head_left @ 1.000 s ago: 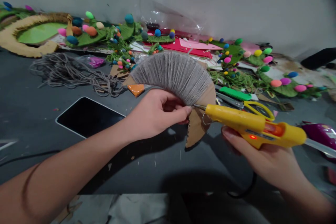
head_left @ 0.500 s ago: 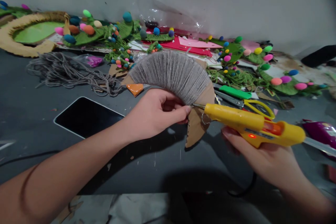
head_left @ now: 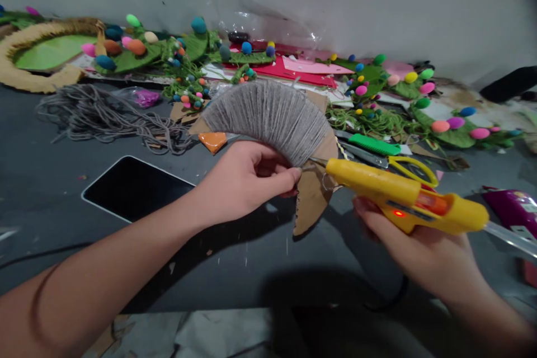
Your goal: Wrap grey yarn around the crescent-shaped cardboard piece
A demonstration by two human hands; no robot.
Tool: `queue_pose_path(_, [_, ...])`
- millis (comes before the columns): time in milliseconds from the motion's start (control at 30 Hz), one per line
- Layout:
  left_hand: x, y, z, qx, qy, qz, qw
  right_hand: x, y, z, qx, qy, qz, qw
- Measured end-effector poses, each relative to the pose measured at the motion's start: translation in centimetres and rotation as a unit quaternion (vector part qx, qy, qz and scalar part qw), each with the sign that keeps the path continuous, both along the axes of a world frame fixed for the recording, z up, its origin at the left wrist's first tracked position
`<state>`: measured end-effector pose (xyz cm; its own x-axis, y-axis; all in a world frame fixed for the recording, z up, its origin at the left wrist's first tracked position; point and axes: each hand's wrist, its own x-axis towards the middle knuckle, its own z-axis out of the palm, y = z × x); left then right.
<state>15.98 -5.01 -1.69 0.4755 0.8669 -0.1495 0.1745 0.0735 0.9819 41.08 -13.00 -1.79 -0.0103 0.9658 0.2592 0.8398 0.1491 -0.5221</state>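
Observation:
My left hand [head_left: 247, 182] grips the inner edge of a curved cardboard crescent [head_left: 312, 198], its thumb on the near side. Grey yarn [head_left: 268, 114] is wound closely round most of the crescent, leaving bare cardboard at both tips. In my right hand [head_left: 423, 251] is a yellow glue gun [head_left: 377, 182] with a red light lit on its side. The nozzle points left and sits at the cardboard beside the last turns of yarn. A clear glue stick [head_left: 509, 239] sticks out of the gun's back.
A black phone [head_left: 136, 187] lies left, below loose grey yarn [head_left: 104, 117]. Behind are green leaf pieces with coloured balls [head_left: 136, 47], a tan ring [head_left: 37, 78] and red sheets [head_left: 285, 70]. Yellow-handled scissors [head_left: 413, 168] and a purple packet [head_left: 512, 207] lie right.
The glue gun's nozzle has shifted slightly up along the edge of the yarn. The crescent and the background appear a little further left. Both hands keep their grips.

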Motion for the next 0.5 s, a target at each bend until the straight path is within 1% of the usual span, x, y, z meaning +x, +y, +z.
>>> queue_pose_path(67, [0.0, 0.0, 0.0, -0.004, -0.009, -0.004, 1.0, 0.5, -0.1, 0.0, -0.033, 0.01, -0.049, 0.998])
queue_pose_path(133, [0.0, 0.1, 0.0, -0.008, -0.015, -0.005, 1.0, 1.5, 0.0, 0.1, -0.063, 0.033, -0.112, 0.991])
queue_pose_path(167, [-0.1, 0.1, 0.0, -0.008, -0.016, -0.005, 1.0, 2.2, 0.1, 0.2, -0.061, 0.051, -0.147, 0.986])
queue_pose_path(233, [-0.2, 0.2, 0.0, -0.002, -0.011, -0.004, 1.0, 4.2, 0.7, 0.6, -0.026, 0.064, -0.218, 0.974])
queue_pose_path(267, [-0.2, 0.3, 0.0, 0.003, -0.007, -0.003, 1.0, 5.3, 1.0, 0.8, -0.005, 0.054, -0.257, 0.965])
queue_pose_path(333, [-0.3, 0.4, 0.1, 0.014, 0.006, -0.001, 1.0, 8.0, 1.6, 1.1, -0.009, -0.026, -0.325, 0.945])
queue_pose_path(367, [-0.3, 0.5, 0.2, 0.019, 0.014, 0.001, 1.0, 9.5, 1.8, 1.2, -0.02, -0.056, -0.362, 0.93])
queue_pose_path(400, [-0.3, 0.6, 0.2, 0.021, 0.021, 0.002, 1.0, 11.0, 1.8, 1.1, -0.046, -0.068, -0.398, 0.914])
queue_pose_path(467, [-0.4, 0.8, 0.2, 0.025, 0.03, 0.004, 0.999, 13.9, 1.5, 0.8, -0.101, -0.051, -0.444, 0.889])
queue_pose_path(500, [-0.4, 0.9, 0.2, 0.025, 0.033, 0.005, 0.999, 15.2, 1.1, 0.5, -0.13, -0.035, -0.449, 0.883])
